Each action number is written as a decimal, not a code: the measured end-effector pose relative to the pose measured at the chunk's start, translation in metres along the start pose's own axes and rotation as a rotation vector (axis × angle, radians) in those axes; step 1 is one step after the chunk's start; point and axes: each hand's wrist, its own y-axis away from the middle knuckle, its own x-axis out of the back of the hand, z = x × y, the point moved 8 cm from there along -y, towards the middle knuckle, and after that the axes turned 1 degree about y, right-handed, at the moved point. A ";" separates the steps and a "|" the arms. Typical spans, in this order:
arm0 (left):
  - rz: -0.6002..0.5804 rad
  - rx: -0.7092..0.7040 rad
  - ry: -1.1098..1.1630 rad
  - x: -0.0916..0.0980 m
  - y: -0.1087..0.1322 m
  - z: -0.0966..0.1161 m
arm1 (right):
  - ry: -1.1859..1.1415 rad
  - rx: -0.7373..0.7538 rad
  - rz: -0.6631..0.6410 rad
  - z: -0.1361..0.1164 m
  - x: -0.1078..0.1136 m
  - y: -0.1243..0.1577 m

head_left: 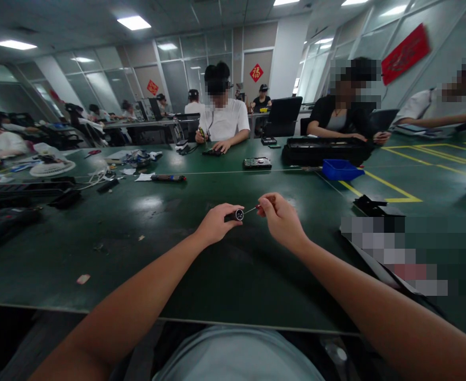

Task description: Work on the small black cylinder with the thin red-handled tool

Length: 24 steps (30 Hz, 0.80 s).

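Observation:
My left hand (218, 223) is closed around a small dark cylinder (238, 215), whose round end with a pale ring faces me. To its right, my right hand (279, 218) pinches the red handle of a thin screwdriver (257, 207). The screwdriver's metal shaft points left and reaches the round end or close beside it; whether the tip touches is too small to tell. Both hands are above the middle of the green table (177, 286).
A screwdriver-like tool (168, 178), a circuit board part (257, 163), a blue tray (341, 169) and a long black housing (326, 151) lie beyond my hands. Black parts (377, 206) are at the right, cables and clutter at the left. A person (225, 119) works opposite.

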 end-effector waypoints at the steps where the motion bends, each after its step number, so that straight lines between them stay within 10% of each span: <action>1: 0.001 -0.001 -0.002 0.000 0.000 0.000 | 0.000 -0.003 -0.001 0.001 0.000 0.000; 24: -0.066 0.111 -0.069 -0.006 0.003 -0.014 | 0.217 0.098 -0.049 -0.018 0.005 -0.001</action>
